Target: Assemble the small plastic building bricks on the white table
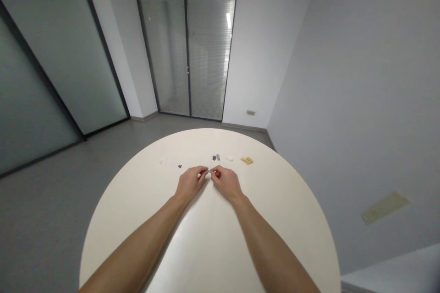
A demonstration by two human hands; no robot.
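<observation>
My left hand (190,181) and my right hand (225,182) meet over the middle of a round white table (144,192). Both hands are closed in a pinch on one tiny grey piece (209,171) held between their fingertips. The piece is too small to make out in detail. Just beyond the hands lie small loose parts: a dark piece (179,165), grey pieces (216,157), a white piece (229,158), tan pieces (246,160) and a pale piece (161,161) further left.
The table's far rim lies a little past the parts. Beyond is grey floor, a glass sliding door (188,55) with blinds at the back, glass partitions on the left and a plain wall on the right.
</observation>
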